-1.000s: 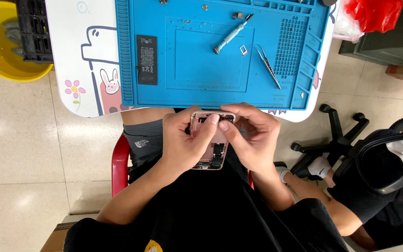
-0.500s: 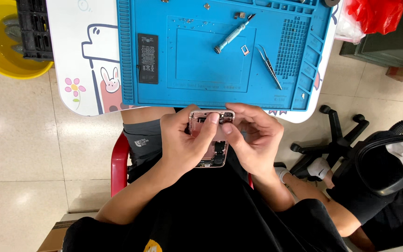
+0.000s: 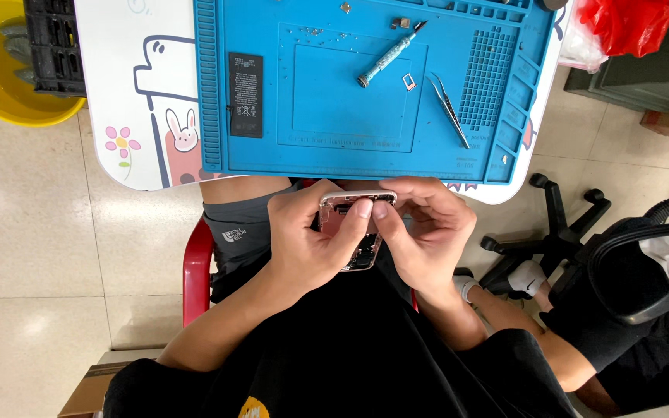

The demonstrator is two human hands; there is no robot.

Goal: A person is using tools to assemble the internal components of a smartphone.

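Held over the lap, just off the near edge of the small white table [image 3: 129,116]: an opened pink phone shell [image 3: 354,232], gripped from both sides, left hand [image 3: 307,236] wrapped round its left edge with the thumb pressed onto the upper inside, right hand [image 3: 427,232] curled round the right edge, thumb tip meeting the other near the top rim. Likely light and stiff in the frame but delicate within, with exposed small parts at the lower end; best held by the metal side rails, as here, with fingers kept off the bare innards. Slick metal, probably easy to drop from this unsupported height. Spread across the table, a blue repair mat [image 3: 272,159] reaching nearly to the near edge: a black flat battery [image 3: 245,94] by its left edge, a grey screwdriver [image 3: 389,56] and a tiny tray part [image 3: 409,80] towards the centre, tweezers [image 3: 449,110] nearer the right edge, loose screws scattered about. Cartoon rabbit and flower prints on the bare left strip of the table. Beyond: pale floor tiles, a yellow basin [image 3: 1,85] and black crate [image 3: 56,46] at far left, a red bag [image 3: 629,23] at far right, and a black office chair [image 3: 636,263] beside the red seat [image 3: 197,279].
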